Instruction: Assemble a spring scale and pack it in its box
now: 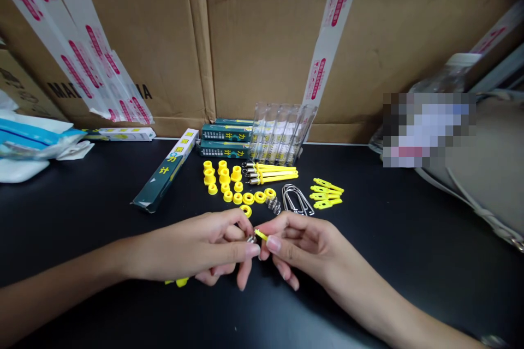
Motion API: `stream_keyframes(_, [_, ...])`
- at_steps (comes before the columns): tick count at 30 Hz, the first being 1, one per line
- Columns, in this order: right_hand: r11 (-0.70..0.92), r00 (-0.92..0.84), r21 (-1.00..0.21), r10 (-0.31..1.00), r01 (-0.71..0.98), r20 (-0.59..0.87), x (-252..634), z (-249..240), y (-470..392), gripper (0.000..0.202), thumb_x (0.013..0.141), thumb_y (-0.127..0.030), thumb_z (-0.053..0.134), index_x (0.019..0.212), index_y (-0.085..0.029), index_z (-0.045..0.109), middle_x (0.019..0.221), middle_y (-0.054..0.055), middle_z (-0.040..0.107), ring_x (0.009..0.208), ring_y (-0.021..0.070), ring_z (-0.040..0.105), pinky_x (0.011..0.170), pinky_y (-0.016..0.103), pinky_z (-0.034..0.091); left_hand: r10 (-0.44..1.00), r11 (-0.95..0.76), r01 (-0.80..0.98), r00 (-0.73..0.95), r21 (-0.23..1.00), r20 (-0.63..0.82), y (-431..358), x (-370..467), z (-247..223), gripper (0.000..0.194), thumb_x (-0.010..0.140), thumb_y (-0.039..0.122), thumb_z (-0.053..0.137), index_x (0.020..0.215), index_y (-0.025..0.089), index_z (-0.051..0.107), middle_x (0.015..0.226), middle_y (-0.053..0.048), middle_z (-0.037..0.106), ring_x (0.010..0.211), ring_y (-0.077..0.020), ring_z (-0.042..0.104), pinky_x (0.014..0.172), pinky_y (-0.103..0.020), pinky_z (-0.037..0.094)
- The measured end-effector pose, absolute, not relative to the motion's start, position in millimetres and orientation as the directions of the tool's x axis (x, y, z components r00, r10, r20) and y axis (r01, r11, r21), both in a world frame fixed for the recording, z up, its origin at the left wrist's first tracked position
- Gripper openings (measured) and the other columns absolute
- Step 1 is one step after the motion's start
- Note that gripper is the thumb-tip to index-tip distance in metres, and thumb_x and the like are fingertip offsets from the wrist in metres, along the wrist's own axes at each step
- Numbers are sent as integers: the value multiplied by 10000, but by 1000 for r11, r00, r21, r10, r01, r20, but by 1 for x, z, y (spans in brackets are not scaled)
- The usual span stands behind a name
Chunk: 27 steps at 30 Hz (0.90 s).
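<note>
My left hand (pixel 204 242) is closed, pinching a small metal spring (pixel 251 239) between thumb and fingers. Facing it, my right hand (pixel 305 242) grips a thin yellow plastic pointer (pixel 261 235) whose tip is close to the spring; whether they touch I cannot make out. Just beyond the hands lie several yellow plastic caps (pixel 224 176) and rings (pixel 248 198), loose springs (pixel 273 205) and bent steel wire hooks (pixel 295 200). Several more yellow pointers (pixel 325 196) lie to the right. Partly under my left forearm shows a yellow piece (pixel 182 282).
Yellow rods with metal springs (pixel 274 173) lie before a row of clear plastic tubes (pixel 276 131). Green-and-white boxes (pixel 225 149) are stacked behind; one box (pixel 166 172) lies at left. A cardboard wall (pixel 254 38) closes the back. A bottle (pixel 446 73) and a bag (pixel 487 169) stand right.
</note>
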State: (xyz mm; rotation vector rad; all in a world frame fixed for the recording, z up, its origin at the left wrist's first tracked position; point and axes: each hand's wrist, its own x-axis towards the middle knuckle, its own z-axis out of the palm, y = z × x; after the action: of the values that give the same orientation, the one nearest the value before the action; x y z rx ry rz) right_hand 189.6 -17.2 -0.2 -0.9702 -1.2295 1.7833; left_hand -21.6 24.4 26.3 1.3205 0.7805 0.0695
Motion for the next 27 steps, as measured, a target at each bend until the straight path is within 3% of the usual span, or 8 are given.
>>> stream_keyframes(5, [-280,-420,-940,890,-196,-177,191,-5,-16,352,781,-407,844,935,-143,670,685,-31,626,529,57,521,483,177,423,565,292,344,691,893,-451,16,-19,20,311,989,506,513,939,199,500,712,58,604,444,-37,385,399,-160,292])
stream_keyframes(12, [-305,-408,-945,882,-115,-235,188,-1,-16,422,684,-391,907,932,-165,650,640,-66,596,467,49,488,415,157,391,555,318,292,714,902,-427,16,-21,16,378,943,566,574,941,205,463,714,59,609,418,-22,314,368,-129,259])
stream_keyframes(21, [-100,-368,-994,923,52,-112,189,-7,-22,336,791,-359,837,1019,-201,648,699,-38,678,512,68,546,479,170,455,618,232,310,685,922,-386,13,-19,12,329,967,528,544,903,210,493,561,115,503,363,-32,328,344,-119,311])
stream_keyframes(24, [-71,-339,-997,937,43,-81,189,-5,-19,318,810,-371,820,1014,-200,646,695,-33,679,512,67,542,482,170,458,714,244,248,608,937,-347,9,-13,4,319,938,521,581,904,215,499,613,97,568,359,-35,332,311,-123,318])
stream_keyframes(27, [-154,-317,-987,940,-53,-130,191,-3,-13,408,788,-439,826,1032,-181,624,648,-48,635,474,59,501,430,160,421,817,201,239,495,950,-297,7,-7,-2,329,899,516,633,972,210,538,730,57,653,376,-39,352,291,-140,305])
